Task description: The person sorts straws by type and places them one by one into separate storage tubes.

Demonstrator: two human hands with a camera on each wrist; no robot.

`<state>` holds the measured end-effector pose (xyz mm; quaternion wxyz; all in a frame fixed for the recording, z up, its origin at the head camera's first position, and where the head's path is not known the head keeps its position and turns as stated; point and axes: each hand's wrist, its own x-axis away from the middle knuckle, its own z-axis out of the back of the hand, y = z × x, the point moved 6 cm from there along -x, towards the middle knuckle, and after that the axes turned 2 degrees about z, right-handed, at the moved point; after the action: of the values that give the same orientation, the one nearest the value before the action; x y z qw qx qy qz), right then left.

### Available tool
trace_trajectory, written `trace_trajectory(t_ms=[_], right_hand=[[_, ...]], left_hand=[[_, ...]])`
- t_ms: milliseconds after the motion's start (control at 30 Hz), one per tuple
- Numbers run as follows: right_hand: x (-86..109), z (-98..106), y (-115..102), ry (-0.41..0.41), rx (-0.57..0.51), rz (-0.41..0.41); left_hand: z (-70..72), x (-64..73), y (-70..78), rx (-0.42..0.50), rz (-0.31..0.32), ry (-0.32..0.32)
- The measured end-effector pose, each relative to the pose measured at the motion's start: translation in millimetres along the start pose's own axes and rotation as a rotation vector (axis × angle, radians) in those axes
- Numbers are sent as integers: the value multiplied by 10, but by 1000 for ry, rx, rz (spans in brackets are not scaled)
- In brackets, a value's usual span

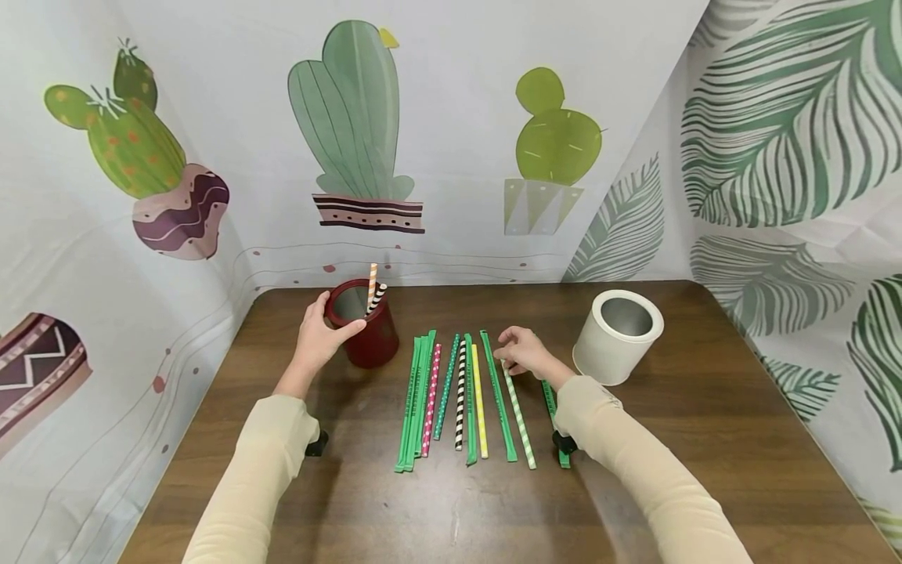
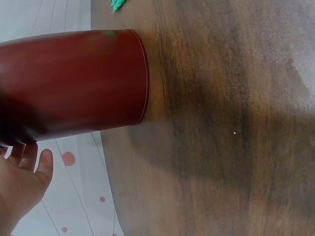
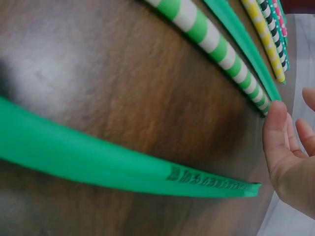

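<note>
My left hand (image 1: pixel 315 333) holds a dark red can (image 1: pixel 372 341) by its rim, thumb on the near side. Two paper straws, an orange-and-white striped straw (image 1: pixel 372 283) and a black-and-white striped straw (image 1: pixel 378 296), stand in it. In the left wrist view, fingertips touch the side of the red can (image 2: pixel 83 83). My right hand (image 1: pixel 524 352) pinches the far end of a green-and-white striped paper straw (image 1: pixel 520 419) lying on the table. The right wrist view has the thumb (image 3: pixel 276 118) at the tip of this striped straw (image 3: pixel 216 46); the other fingers are partly hidden.
A row of straws lies between the hands: green-wrapped straws (image 1: pixel 499 395), a pink dotted straw (image 1: pixel 431 399), a teal dotted straw (image 1: pixel 447 388), a black-and-white straw (image 1: pixel 461 395) and a yellow straw (image 1: pixel 479 399). A white can (image 1: pixel 609 352) stands right; another green-wrapped straw (image 3: pixel 123 167) lies under the right wrist.
</note>
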<state>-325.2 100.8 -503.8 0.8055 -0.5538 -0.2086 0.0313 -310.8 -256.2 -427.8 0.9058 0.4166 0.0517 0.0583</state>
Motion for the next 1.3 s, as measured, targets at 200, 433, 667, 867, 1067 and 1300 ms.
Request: trace_trajectory(t_ms=[200, 433, 667, 867, 1067, 1300], right_hand=[[9, 46, 105, 23, 20, -38], [45, 43, 203, 21, 74, -59], [112, -15, 198, 33, 163, -37], [147, -86, 182, 40, 283, 7], [164, -120, 148, 73, 403, 30], [153, -122, 152, 110, 455, 43]], left_hand=[[5, -9, 4, -4, 0, -4], [4, -15, 0, 0, 1, -7], [9, -1, 0, 4, 3, -5], [6, 14, -4, 7, 10, -3], [2, 16, -7, 4, 13, -13], [1, 7, 13, -2, 6, -10]])
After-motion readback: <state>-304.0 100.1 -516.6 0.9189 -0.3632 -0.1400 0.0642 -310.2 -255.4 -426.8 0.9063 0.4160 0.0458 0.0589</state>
